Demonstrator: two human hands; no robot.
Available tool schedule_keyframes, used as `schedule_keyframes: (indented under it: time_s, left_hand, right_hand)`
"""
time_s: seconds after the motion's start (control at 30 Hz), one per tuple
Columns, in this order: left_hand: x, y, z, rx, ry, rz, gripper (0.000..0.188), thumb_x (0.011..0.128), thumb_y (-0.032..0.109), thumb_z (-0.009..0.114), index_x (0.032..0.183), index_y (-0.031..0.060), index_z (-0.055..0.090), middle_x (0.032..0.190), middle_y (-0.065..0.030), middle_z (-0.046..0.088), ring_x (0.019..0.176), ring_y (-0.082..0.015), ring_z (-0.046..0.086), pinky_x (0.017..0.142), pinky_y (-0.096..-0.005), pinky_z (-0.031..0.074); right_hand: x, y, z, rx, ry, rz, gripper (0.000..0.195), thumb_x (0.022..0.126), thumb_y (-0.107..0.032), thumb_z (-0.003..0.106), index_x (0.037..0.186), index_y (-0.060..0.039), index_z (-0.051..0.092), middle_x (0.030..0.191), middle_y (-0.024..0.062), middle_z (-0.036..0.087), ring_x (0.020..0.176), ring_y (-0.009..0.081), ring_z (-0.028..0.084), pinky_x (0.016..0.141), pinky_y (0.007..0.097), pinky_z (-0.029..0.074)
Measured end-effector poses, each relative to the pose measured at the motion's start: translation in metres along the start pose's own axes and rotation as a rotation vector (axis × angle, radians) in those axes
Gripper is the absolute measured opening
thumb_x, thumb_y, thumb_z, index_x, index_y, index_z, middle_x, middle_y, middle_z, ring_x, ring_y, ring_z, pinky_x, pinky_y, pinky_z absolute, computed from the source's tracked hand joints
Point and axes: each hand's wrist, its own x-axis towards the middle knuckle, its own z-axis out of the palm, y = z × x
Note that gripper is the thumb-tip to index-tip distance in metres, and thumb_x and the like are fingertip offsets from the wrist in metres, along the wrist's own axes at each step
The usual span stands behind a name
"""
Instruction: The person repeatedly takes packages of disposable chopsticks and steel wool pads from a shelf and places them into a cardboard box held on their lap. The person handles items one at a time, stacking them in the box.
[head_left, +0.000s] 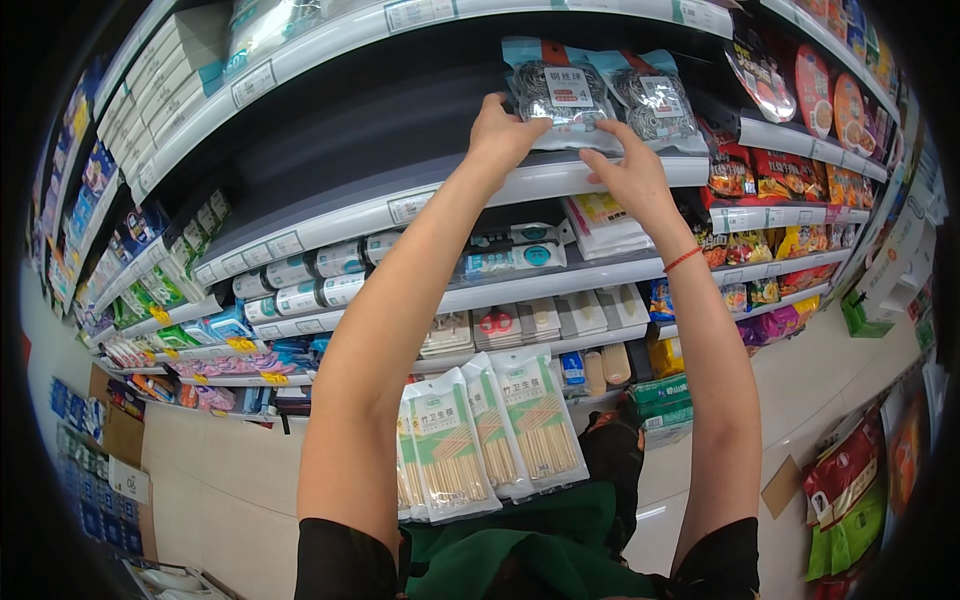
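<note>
Two clear packs of steel wool scrubbers stand side by side at the right end of a dark shelf. My left hand (504, 139) touches the lower left side of the nearer-left scrubber pack (559, 94), its fingers partly hidden at the pack's edge. At the same pack's lower right corner is my right hand (628, 169), fingers and thumb apart. The other scrubber pack (654, 105) leans just right of it, untouched. Several packs of bamboo chopsticks (540, 424) rest below my arms, near the green apron (525, 532) at my lap.
The dark shelf (337, 142) stretches left behind a white price rail. Lower shelves carry rolls of bags (341, 259), scissors (496, 322) and other carded goods. Instant noodle packs (787, 174) fill the shelves at right. Bagged goods (847, 487) stand at lower right, a cardboard box (120, 420) at left.
</note>
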Motion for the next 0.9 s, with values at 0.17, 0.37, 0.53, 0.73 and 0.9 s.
schedule_keyframes:
  time_s: [0.17,0.37,0.53,0.73,0.9]
  left_hand:
    - [0.000,0.002,-0.001,-0.076,-0.034,-0.039,0.078,0.078,0.026,0.078,0.135,-0.0100,0.037,0.112,-0.0196,0.061,0.098,-0.0241,0.064,0.084,-0.0326,0.053]
    - [-0.005,0.002,-0.010,-0.380,-0.060,-0.001,0.059,0.084,0.013,0.071,0.130,-0.0099,0.041,0.110,-0.0177,0.060,0.091,-0.0220,0.066,0.078,-0.0301,0.057]
    - [-0.033,0.009,-0.022,-0.469,-0.055,-0.008,0.055,0.088,0.018,0.069,0.128,-0.0076,0.041,0.116,-0.0163,0.057,0.104,-0.0220,0.061,0.090,-0.0363,0.054]
    - [-0.076,0.008,-0.038,-0.538,-0.110,-0.025,0.052,0.088,0.017,0.068,0.127,-0.0042,0.041,0.110,-0.0122,0.058,0.099,-0.0172,0.060,0.083,-0.0321,0.052]
    - [-0.116,-0.016,-0.045,-0.587,-0.116,0.052,0.055,0.087,0.016,0.068,0.129,-0.0033,0.039,0.112,-0.0134,0.058,0.100,-0.0176,0.059,0.089,-0.0300,0.046]
  right_hand:
    - [0.001,-0.002,0.002,0.017,-0.013,-0.002,0.056,0.081,-0.025,0.070,0.128,0.0010,0.053,0.105,0.0193,0.067,0.075,0.0217,0.069,0.074,0.0335,0.053]
    - [0.002,-0.003,0.012,0.116,-0.011,-0.029,0.061,0.083,-0.031,0.069,0.130,0.0019,0.051,0.105,0.0201,0.066,0.076,0.0194,0.065,0.072,0.0322,0.051]
    - [0.001,-0.006,0.013,0.149,0.164,-0.051,0.063,0.084,-0.036,0.069,0.130,0.0036,0.050,0.116,0.0210,0.060,0.073,0.0183,0.065,0.070,0.0313,0.051]
    - [-0.020,-0.027,-0.001,0.316,0.021,0.079,0.063,0.086,-0.038,0.070,0.127,0.0048,0.051,0.100,0.0109,0.065,0.075,0.0122,0.061,0.062,0.0257,0.047]
    - [-0.053,-0.036,-0.001,0.450,-0.101,0.109,0.054,0.088,-0.030,0.068,0.126,0.0048,0.050,0.102,0.0079,0.064,0.086,0.0101,0.058,0.070,0.0244,0.046]
